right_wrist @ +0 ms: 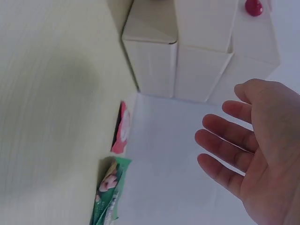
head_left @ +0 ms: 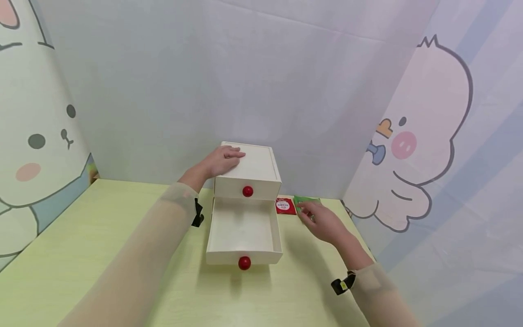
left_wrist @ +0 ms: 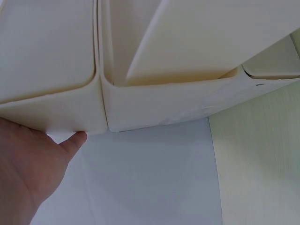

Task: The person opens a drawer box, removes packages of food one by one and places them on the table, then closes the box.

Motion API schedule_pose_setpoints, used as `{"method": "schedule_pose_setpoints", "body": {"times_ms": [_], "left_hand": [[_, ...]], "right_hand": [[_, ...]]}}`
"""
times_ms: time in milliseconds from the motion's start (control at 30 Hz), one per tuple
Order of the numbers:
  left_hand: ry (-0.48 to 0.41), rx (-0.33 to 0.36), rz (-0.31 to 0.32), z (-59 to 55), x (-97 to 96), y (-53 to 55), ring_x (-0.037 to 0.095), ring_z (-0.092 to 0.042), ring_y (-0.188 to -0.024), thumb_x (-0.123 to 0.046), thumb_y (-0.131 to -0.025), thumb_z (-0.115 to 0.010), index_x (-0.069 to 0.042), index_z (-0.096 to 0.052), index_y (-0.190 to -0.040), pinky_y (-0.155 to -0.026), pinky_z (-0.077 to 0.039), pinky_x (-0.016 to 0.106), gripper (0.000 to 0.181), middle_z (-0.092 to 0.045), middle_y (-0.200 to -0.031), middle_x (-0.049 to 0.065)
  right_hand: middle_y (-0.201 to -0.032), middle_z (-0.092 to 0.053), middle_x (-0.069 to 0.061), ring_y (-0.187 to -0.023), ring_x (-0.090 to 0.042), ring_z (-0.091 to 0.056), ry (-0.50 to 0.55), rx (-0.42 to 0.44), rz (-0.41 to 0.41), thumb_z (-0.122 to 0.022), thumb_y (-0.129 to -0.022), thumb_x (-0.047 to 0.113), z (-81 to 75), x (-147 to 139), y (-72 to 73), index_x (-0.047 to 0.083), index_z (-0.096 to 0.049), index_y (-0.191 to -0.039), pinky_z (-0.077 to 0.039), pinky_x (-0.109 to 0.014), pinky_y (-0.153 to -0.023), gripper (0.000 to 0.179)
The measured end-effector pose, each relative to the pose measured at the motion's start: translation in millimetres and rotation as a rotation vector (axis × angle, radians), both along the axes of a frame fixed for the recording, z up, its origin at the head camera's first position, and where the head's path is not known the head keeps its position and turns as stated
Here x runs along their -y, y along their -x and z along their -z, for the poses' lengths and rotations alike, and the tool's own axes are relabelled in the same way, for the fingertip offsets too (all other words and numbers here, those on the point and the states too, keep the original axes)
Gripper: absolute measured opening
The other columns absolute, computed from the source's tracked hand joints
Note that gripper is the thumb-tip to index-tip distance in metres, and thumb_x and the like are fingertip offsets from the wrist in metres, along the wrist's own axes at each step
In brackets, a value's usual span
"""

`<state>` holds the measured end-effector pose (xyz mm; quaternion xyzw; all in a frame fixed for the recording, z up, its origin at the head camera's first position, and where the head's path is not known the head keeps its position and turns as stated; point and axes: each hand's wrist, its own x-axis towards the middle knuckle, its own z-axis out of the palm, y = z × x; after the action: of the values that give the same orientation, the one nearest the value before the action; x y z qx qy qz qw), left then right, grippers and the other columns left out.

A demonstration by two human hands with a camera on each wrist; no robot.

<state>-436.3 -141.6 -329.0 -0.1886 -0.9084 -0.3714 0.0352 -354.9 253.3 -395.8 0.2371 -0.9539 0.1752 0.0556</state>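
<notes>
- White plastic-looking drawer unit [head_left: 258, 164] stands under the left grip [head_left: 222, 162], which rests loosely spread over its top, thumb against the upper tier; the placing looks meant to steady the unit.
- Right of that grip and lower, the pulled-out drawer [head_left: 261, 258] juts toward the person, its shadow on the table [head_left: 102, 213] showing it overhangs; its red knob [head_left: 244, 263] faces forward, probably for easy pulling.
- To the drawer's right hangs the right grip [head_left: 323, 221], fingers loosely bent and parted, pinching nothing.
- Just beyond the right grip lies the green packet [head_left: 300, 199]; in the right wrist view they are apart.
- Left of the green packet, between right grip and unit, lies the red packet [head_left: 285, 206]; both seem set within that hand's easy reach.
</notes>
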Motion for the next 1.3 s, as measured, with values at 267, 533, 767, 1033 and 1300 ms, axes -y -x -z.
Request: {"method": "schedule_pose_setpoints", "body": {"times_ms": [267,533,767,1033,1300], "left_hand": [[-0.001,0.021,-0.010,-2.1,-0.4,-0.9,0.036,-0.018,-0.172,-0.033,-0.113,-0.044,-0.016,-0.059,-0.160,-0.139,-0.013,0.060,0.052,-0.035,-0.181,0.007],[-0.003,0.017,-0.008,-1.0,0.7,0.7,0.037,-0.018,-0.172,-0.032,-0.113,-0.043,-0.015,-0.058,-0.160,-0.139,-0.013,0.060,0.052,-0.035,-0.180,0.008],[0.007,0.005,-0.008,0.1,1.8,2.0,0.036,-0.019,-0.171,-0.032,-0.112,-0.043,-0.016,-0.059,-0.160,-0.139,-0.013,0.060,0.053,-0.036,-0.180,0.008],[-0.001,0.016,-0.008,1.2,3.0,2.2,0.036,-0.017,-0.172,-0.032,-0.113,-0.043,-0.016,-0.058,-0.160,-0.139,-0.013,0.060,0.053,-0.035,-0.181,0.007],[0.001,0.020,-0.004,0.0,1.0,0.3,0.036,-0.017,-0.172,-0.032,-0.113,-0.042,-0.016,-0.057,-0.161,-0.139,-0.012,0.060,0.053,-0.034,-0.181,0.008]], "right_hand": [[-0.073,-0.055,0.012,-0.062,-0.007,-0.049,0.066,-0.045,-0.080,-0.066,-0.111,0.039,-30.0,19.6,-45.5,0.023,-0.075,-0.132,-0.042,-0.027,-0.058,0.028],[-0.069,-0.052,0.018,-0.060,-0.001,-0.047,0.104,-0.032,-0.195,-0.069,-0.109,0.038,-47.9,38.2,-85.6,0.029,-0.076,-0.132,-0.043,-0.023,-0.056,0.025],[-0.073,-0.054,0.022,-0.063,0.005,-0.047,0.085,-0.037,-0.344,-0.065,-0.112,0.038,-46.7,54.6,-108.7,0.029,-0.076,-0.132,-0.045,-0.020,-0.057,0.025],[-0.078,-0.064,0.022,-0.064,0.009,-0.050,0.059,0.036,-0.452,-0.063,-0.112,0.040,-34.5,72.1,-128.5,0.027,-0.076,-0.133,-0.048,-0.015,-0.060,0.028],[-0.097,-0.077,0.018,-0.071,0.011,-0.055,0.030,0.124,-0.518,-0.058,-0.114,0.043,-12.0,87.8,-133.4,0.027,-0.072,-0.140,-0.048,-0.010,-0.063,0.033]]}}
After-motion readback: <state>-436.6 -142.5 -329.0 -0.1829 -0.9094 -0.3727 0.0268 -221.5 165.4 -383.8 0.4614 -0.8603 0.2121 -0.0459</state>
